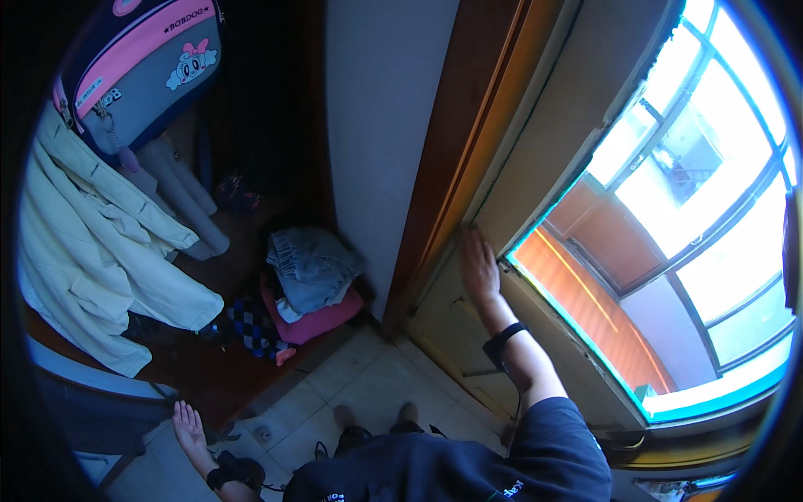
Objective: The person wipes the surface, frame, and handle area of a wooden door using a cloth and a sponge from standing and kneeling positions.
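Note:
On the right, my right hand [481, 263] lies flat with fingers extended against a pale yellowish door [458, 320], close to the lower corner of its large glass pane [627, 263]. It grips nothing. A black strap [504, 341] is around that forearm. At lower left, my left hand [189, 427] is held palm up and holds nothing. Another black strap [223, 474] circles its wrist. Nearest to this hand is the edge of a dark reddish-brown wooden surface [207, 383].
A pink and grey backpack [150, 94] hangs above cream trousers [106, 270] at left. Folded jeans [313, 263] lie on a pink cloth [326, 317]. A brown wooden frame [452, 163] borders a pale wall panel [382, 125]. Tiled floor [351, 376] is underfoot.

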Motion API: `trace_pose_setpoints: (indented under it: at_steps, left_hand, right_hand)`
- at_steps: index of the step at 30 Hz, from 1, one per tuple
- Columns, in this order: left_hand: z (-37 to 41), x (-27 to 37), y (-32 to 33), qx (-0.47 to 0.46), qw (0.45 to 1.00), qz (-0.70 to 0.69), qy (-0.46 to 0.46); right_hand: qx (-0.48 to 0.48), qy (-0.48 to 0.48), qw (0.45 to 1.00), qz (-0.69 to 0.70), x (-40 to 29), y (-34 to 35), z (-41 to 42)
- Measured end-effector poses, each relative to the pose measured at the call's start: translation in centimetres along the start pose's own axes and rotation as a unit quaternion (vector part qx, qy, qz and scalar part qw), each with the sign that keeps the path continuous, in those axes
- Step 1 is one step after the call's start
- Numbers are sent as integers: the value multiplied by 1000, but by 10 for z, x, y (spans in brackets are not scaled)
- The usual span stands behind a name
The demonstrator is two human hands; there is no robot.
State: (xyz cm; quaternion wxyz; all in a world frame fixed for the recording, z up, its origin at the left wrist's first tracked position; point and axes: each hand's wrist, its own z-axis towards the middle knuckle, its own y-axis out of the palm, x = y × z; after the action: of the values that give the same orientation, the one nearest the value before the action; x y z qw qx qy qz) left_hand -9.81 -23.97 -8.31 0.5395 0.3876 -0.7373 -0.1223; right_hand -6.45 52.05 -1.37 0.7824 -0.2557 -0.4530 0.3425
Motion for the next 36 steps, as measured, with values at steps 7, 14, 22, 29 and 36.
trace_pose_setpoints:
  at_steps: [7, 14, 22, 29, 36]
  left_hand:
    - [1, 5, -2, -5, 998, 55, -7]
    - [6, 8, 22, -3, 998, 68, 13]
    - [16, -19, 71, -56, 997, 50, 3]
    - [9, 7, 43, -2, 995, 95, 9]
    - [4, 37, 12, 43, 986, 159, 19]
  right_hand:
    - [-89, -25, 978, 189, -54, 120, -98]
    - [-7, -75, 994, 75, 12, -18, -4]
    - [126, 124, 984, 27, 79, -110, 85]
    - [71, 122, 986, 94, 19, -39, 43]
    - [38, 32, 989, 139, -17, 20, -11]
